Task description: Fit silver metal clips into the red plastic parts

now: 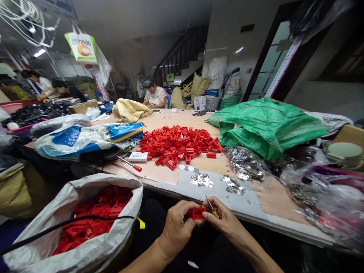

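Observation:
Just off the table's front edge, my left hand (pixel 178 225) is closed on a red plastic part (pixel 196 213). My right hand (pixel 223 217) grips a small screwdriver (pixel 213 211) with a yellow handle, its thin shaft pointing up and left. The right thumb also touches the red part. Beyond my hands, small silvery metal pieces (pixel 201 180) lie in a heap on a grey mat (pixel 184 187), with a second small heap (pixel 234 186) to the right. A large pile of red plastic parts (pixel 182 142) covers the middle of the table.
At lower left stands a white sack (pixel 125 185) of red parts, a black cord across it. A red-handled screwdriver (pixel 133 165) lies near a white device (pixel 136 156). A green sack (pixel 270 123) and bags of metal pieces (pixel 246 165) occupy the right. A person (pixel 155 95) sits opposite.

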Action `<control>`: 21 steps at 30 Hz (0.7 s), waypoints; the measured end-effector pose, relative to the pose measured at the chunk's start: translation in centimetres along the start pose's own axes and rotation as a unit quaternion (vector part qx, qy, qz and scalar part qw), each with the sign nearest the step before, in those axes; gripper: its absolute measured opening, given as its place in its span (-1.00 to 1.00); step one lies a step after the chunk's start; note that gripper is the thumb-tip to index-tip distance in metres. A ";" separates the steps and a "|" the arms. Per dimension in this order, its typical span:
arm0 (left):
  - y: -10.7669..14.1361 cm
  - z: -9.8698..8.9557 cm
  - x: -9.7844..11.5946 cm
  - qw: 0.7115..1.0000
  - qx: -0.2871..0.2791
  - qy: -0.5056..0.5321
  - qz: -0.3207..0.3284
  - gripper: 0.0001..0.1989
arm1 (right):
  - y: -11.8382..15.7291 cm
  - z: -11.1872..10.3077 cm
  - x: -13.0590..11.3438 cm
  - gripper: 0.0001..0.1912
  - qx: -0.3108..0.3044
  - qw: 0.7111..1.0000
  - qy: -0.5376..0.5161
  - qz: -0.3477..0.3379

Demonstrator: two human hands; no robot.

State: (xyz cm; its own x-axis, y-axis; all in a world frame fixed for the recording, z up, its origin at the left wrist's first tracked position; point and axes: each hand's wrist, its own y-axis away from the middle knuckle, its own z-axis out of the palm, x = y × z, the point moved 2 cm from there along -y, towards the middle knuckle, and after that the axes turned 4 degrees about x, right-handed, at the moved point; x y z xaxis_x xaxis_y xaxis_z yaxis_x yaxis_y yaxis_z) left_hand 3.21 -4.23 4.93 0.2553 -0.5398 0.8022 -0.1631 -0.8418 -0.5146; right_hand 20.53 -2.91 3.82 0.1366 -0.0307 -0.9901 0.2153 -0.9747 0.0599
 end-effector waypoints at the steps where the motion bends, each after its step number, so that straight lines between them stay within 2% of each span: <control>1: 0.1 0.1 -0.1 1.000 0.001 0.007 -0.002 -0.71 | 0.1 0.0 0.0 -0.61 -0.017 1.000 -0.010 0.011; 4: 0.3 0.3 -0.4 1.000 0.004 0.023 0.000 -0.72 | 0.3 0.0 0.3 -0.57 -0.054 0.997 -0.028 0.040; 10: 0.8 0.6 -1.0 0.999 0.002 0.044 0.028 -0.77 | 0.5 0.3 1.1 -0.51 -0.079 0.994 -0.044 0.056; 16: 1.2 0.2 -0.9 0.998 -0.015 0.060 0.030 -0.74 | 1.3 0.6 0.4 -0.51 -0.088 0.990 -0.080 0.072; 21: 1.9 -0.5 -0.8 0.996 -0.035 0.085 -0.018 -0.76 | 2.0 1.4 0.4 -0.54 -0.104 0.980 -0.145 0.091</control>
State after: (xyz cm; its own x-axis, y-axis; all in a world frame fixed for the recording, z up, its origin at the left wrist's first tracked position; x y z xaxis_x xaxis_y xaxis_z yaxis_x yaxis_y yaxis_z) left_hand 2.23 -5.40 3.49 0.0992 -0.4961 0.8626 -0.2247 -0.8557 -0.4662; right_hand 19.71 -5.18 3.34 -0.0835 -0.2910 -0.9531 0.4092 -0.8821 0.2335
